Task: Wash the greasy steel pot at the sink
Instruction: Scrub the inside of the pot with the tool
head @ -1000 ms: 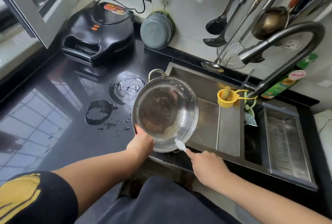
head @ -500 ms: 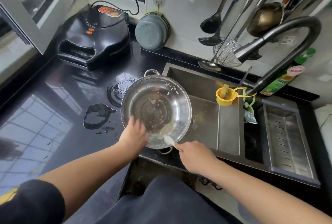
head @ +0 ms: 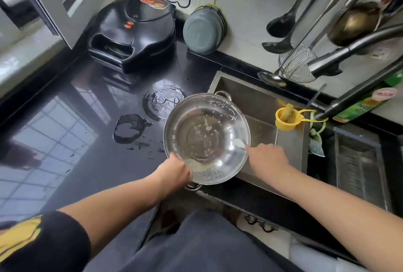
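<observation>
over the last second the steel pot (head: 206, 138) has tipped back from steeply tilted to nearly level, and the white scraper (head: 239, 143) has slid from the near rim round to the right inner wall, so the grease is likely still being loosened before any rinse. the pot sits over the sink's (head: 259, 106) left edge. the left hand (head: 174, 172) clenches the near rim; the right hand (head: 267, 158) pinches the scraper against the steel.

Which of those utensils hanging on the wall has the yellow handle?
The wire skimmer, the mesh basket hanging lowest by the tap. The two black ladles beside it and the brass-coloured ladle have dark or red handles.
</observation>
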Motion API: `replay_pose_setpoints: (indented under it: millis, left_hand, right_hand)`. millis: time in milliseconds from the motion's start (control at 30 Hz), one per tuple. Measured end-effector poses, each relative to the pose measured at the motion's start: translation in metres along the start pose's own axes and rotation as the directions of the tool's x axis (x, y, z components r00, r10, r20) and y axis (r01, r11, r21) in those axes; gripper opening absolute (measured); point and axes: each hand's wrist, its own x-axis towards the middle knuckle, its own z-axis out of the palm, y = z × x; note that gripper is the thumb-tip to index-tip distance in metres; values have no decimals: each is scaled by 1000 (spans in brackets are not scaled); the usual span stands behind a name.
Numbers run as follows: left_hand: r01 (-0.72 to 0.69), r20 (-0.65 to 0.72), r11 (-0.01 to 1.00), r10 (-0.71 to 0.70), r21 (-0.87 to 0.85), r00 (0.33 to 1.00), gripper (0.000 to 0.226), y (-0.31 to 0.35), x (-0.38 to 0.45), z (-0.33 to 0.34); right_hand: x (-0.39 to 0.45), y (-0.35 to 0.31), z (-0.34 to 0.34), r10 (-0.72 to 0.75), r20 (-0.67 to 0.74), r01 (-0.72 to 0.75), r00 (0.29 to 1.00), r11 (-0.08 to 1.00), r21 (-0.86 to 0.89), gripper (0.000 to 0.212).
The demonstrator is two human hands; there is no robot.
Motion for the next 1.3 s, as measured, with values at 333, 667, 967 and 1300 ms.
replay_pose_setpoints:
  millis: [333, 667, 967, 1300]
  left_hand:
    - [59, -34, 995, -56, 85, 998, 19, 14, -7, -2]
    - [-20, -2, 999, 20, -29, 1000, 36, 20, -1, -13]
    - [-39, -46, 984, 47, 173, 998, 33, 27, -5, -12]
    - [271, -395, 916, -375, -296, 839, 33, 35, -43, 49]
  right_hand:
    - [12, -54, 5, -127, 252, 80, 959, 978, 191, 37]
    - [-10, -67, 7, -159, 281, 116, 946, 980, 164, 39]
    - [-15, -79, 9, -242, 303, 165, 922, 952, 258, 34]
    - [-24, -69, 26, -81, 122, 36, 989, 943, 331, 49]
